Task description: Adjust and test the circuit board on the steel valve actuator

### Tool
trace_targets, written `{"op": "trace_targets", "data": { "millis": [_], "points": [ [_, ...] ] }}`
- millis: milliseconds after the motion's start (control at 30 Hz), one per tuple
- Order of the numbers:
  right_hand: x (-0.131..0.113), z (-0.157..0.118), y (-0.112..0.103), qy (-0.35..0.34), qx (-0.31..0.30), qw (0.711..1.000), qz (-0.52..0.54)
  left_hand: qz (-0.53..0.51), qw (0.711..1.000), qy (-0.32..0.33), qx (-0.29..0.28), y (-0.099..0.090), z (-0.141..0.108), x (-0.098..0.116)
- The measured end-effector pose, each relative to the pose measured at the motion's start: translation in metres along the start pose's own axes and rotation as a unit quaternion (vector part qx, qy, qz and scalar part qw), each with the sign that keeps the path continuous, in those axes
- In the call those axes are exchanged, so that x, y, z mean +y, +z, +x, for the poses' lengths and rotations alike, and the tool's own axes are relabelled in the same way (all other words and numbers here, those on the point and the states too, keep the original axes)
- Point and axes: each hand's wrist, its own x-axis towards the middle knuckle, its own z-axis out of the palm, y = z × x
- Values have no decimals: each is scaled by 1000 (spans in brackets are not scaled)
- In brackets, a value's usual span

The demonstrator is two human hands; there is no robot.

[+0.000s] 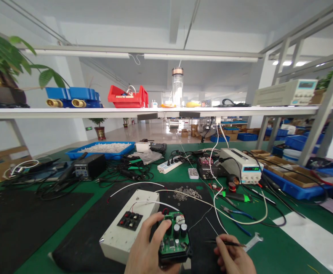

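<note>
My left hand (148, 247) is closed around a black housing with a green circuit board (172, 245) in it, thumb and fingers at its left side and top edge. Two silver-topped capacitors stand on the board. To the right, apart from the board, my right hand (232, 255) pinches dark tweezers (226, 242) with their tips pointing left. A thin pale wire (212, 226) runs up and left from its fingertips; whether it is gripped too is unclear. Beside my left hand lies a white box (113, 245) with a small black switch panel (130, 220). White leads run from it.
A black mat (80, 232) lies under the work, with many small metal nuts (185, 193) scattered on it. Pliers (237, 213), a wrench (254, 240) and a white cable (242, 220) are at right. A power supply (240, 165) stands behind. A shelf (155, 112) crosses above.
</note>
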Motion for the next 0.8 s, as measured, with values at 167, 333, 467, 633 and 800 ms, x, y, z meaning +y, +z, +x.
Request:
{"op": "trace_targets", "data": {
  "millis": [167, 333, 467, 633, 800],
  "points": [
    [-1, 0, 1, 1, 4, 1000, 8, -3, 1000, 0, -1, 0, -1, 0],
    [-2, 0, 1, -2, 1, 1000, 6, -6, 1000, -1, -6, -1, 1, 0],
    [-1, 0, 1, -1, -1, 1000, 10, -7, 1000, 0, -6, -1, 1, 0],
    [0, 0, 1, 2, -3, 1000, 11, -13, 1000, -7, -7, 0, 0, 0],
    [-2, -1, 1, 0, 4, 1000, 12, -12, 1000, -6, -7, 0, 0, 0]
  ]
}}
